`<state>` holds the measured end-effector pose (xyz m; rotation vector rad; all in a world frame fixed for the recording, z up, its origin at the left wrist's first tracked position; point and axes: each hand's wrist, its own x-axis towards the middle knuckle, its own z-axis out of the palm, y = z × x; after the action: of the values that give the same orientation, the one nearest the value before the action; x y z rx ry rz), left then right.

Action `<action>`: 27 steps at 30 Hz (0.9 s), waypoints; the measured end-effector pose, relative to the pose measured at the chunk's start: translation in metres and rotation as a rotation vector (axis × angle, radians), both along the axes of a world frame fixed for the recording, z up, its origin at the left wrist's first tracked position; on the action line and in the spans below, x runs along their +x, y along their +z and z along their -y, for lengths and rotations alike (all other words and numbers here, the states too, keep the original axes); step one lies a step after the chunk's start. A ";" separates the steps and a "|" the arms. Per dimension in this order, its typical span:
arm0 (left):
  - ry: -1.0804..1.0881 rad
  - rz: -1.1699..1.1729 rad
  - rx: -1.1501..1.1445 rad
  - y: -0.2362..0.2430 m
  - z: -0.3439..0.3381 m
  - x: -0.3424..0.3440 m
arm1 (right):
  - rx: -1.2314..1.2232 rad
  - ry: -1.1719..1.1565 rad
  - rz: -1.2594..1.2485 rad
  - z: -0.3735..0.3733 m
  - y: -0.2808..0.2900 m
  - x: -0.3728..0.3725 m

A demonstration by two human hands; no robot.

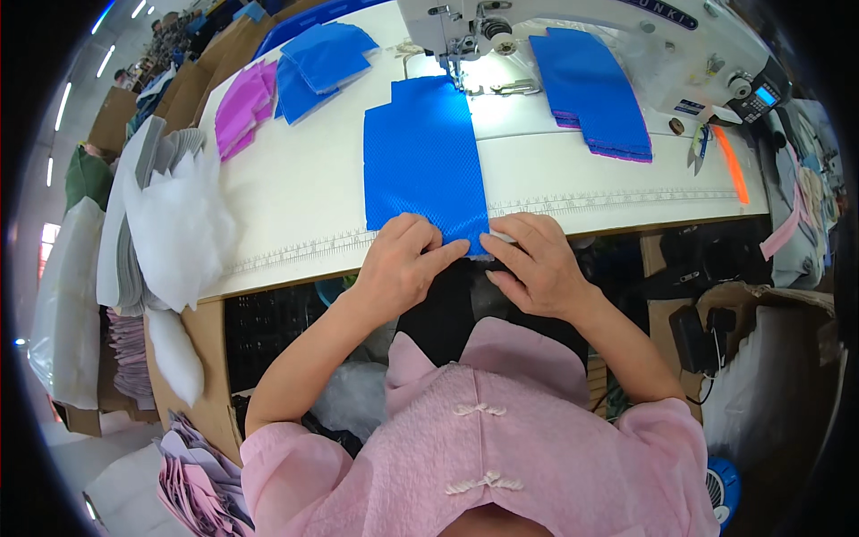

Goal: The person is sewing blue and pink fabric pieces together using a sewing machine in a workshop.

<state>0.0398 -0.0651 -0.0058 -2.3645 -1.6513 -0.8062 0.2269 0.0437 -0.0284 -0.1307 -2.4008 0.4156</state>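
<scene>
A blue textured fabric panel (pixel 420 161) lies flat on the white sewing table, its far end under the needle area of a sewing machine (pixel 474 36). The panel's near end reaches the table's front edge. My left hand (pixel 403 264) is closed on the near left part, its index fingertip pressed to the cloth. At the near right corner, my right hand (pixel 537 264) holds the panel's edge with its fingertips. The two index fingertips are close together. How the cloth lies under the fingers is partly hidden.
Blue pieces (pixel 327 58) and purple pieces (pixel 246 107) lie at the far left. A blue stack (pixel 595 94) sits right of the machine; scissors (pixel 700 148) and an orange strip (pixel 730 166) are beyond it. White wadding (pixel 183 224) hangs over the left edge.
</scene>
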 end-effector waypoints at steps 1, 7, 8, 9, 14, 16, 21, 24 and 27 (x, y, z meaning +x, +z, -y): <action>0.004 0.003 -0.003 0.000 0.001 0.000 | -0.003 0.004 0.003 0.000 0.000 0.001; -0.011 0.016 0.022 -0.004 0.002 -0.002 | -0.044 0.054 0.060 -0.002 0.002 0.001; -0.011 0.018 0.024 -0.004 0.002 -0.003 | -0.040 0.055 0.064 -0.002 0.002 0.001; -0.011 0.023 0.018 -0.004 0.003 -0.002 | -0.044 0.056 0.072 -0.001 0.002 0.002; -0.018 0.023 0.008 0.000 -0.002 -0.003 | -0.033 0.058 0.068 -0.006 0.004 0.003; -0.012 0.042 0.019 -0.003 -0.001 -0.005 | -0.036 0.070 0.097 -0.006 0.008 0.003; -0.023 0.035 0.013 -0.003 -0.001 -0.002 | -0.056 0.101 0.131 -0.009 0.010 0.004; 0.017 0.029 -0.003 -0.004 0.001 -0.001 | -0.073 0.095 0.141 -0.007 0.006 0.006; 0.012 0.024 0.036 -0.004 0.000 0.000 | -0.080 0.095 0.158 -0.007 0.008 0.007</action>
<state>0.0400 -0.0648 -0.0097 -2.3282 -1.6438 -0.8576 0.2342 0.0509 -0.0205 -0.0884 -2.5533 0.5650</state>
